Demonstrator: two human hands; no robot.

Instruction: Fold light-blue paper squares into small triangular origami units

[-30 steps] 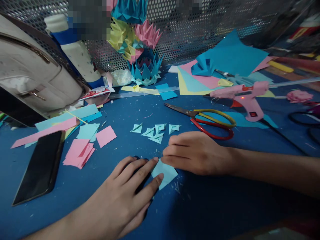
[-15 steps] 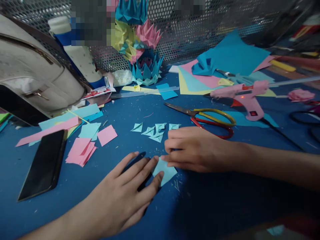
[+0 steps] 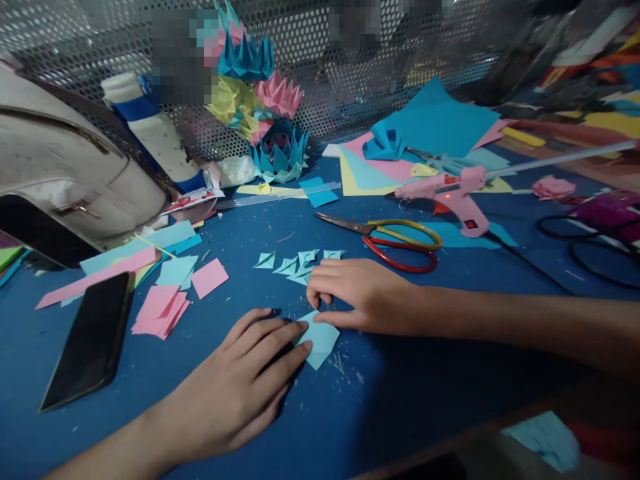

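A small light blue square of paper [image 3: 324, 339], its upper corner folded over, lies flat on the blue table [image 3: 210, 373]. My left hand [image 3: 245, 373] is stretched out with fingers spread, and its fingertips press on the paper's left side. My right hand [image 3: 367, 293] is at the top of the paper: its thumb touches the upper edge, while the fingers curl loosely with a gap to the thumb. Just beyond it sit several small folded light blue triangles [image 3: 287, 266], some partly hidden by the right hand. Scissors with red and yellow handles [image 3: 400, 245] lie behind that hand.
On the right rests a pink glue gun [image 3: 450, 193], its cord trailing. To the left are pink paper squares [image 3: 159, 313], a phone [image 3: 89, 340] and a white bag [image 3: 60, 147]. Folded paper flowers [image 3: 277, 150] and a bottle [image 3: 150, 130] stand at the back.
The view has shifted slightly to the right. My right thumb has straightened along the paper's upper edge, and its fingers have lifted a little from it. The left hand still holds the paper down.
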